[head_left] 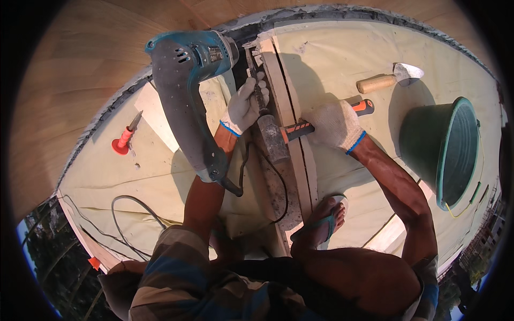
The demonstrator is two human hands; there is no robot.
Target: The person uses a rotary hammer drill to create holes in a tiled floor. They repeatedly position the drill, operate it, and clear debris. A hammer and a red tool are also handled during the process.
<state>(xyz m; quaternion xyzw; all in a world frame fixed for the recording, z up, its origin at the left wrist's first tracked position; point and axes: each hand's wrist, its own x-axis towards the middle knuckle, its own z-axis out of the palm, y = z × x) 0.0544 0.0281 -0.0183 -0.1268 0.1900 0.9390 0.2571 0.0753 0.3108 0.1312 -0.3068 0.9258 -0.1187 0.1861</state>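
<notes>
Head view: left of the wooden board (281, 88), the slim dark chisel (259, 100) points far, slightly left, clamped in the gloved left hand (243, 108). Gloved right hand (333, 126) grips the hammer (297, 130): orange-black handle lying left-right, scuffed grey head lying near-far.

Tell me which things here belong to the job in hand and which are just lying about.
Seemingly in use:
hammer, in the right hand
thin metal rod, in the left hand

Apparently lying about:
trowel
green bucket
red-handled tool
power drill, in neither hand
</notes>
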